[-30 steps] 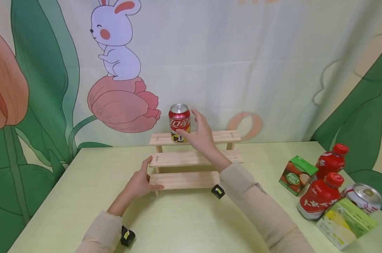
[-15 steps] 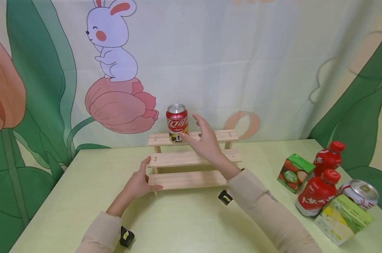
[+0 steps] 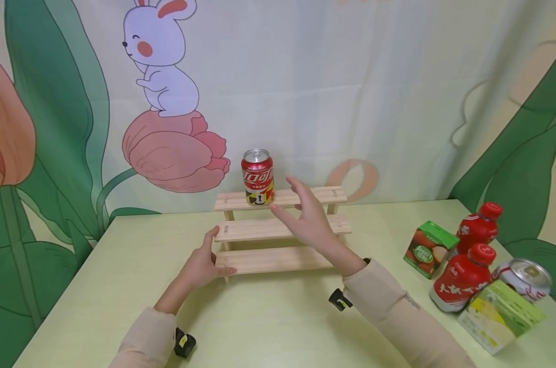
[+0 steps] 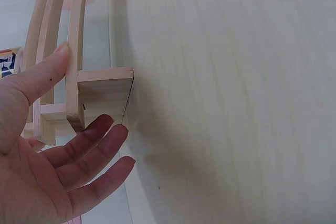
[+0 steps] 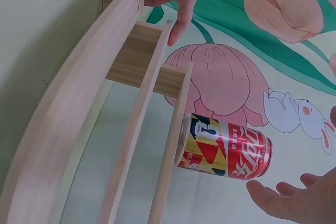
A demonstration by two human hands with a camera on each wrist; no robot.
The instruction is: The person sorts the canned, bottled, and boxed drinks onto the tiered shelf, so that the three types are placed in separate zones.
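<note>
A three-tier wooden display stand [image 3: 278, 231] stands on the table against the backdrop. My left hand [image 3: 202, 263] holds its left end. In the left wrist view the thumb [image 4: 44, 72] lies on the lowest board, and the other fingers curl by the stand's end. A red cola can [image 3: 258, 179], with a yellow and black pattern near its base, stands upright on the top board, left of its middle. My right hand [image 3: 307, 217] is just right of the can, apart from it, thumb and fingers spread around nothing. The right wrist view shows the gap between the fingertips and the can [image 5: 226, 148].
At the table's right are a green-topped juice box [image 3: 431, 249], two red-capped bottles, one nearer [image 3: 464, 278] and one farther [image 3: 480, 227], a white can [image 3: 524, 278] and a yellow-green carton [image 3: 501, 314]. A printed cloth backdrop [image 3: 397, 102] hangs behind the table.
My right hand has let go of the can and drawn back to the right and down. The can stays on the top board. My left hand stays at the stand's left end.
</note>
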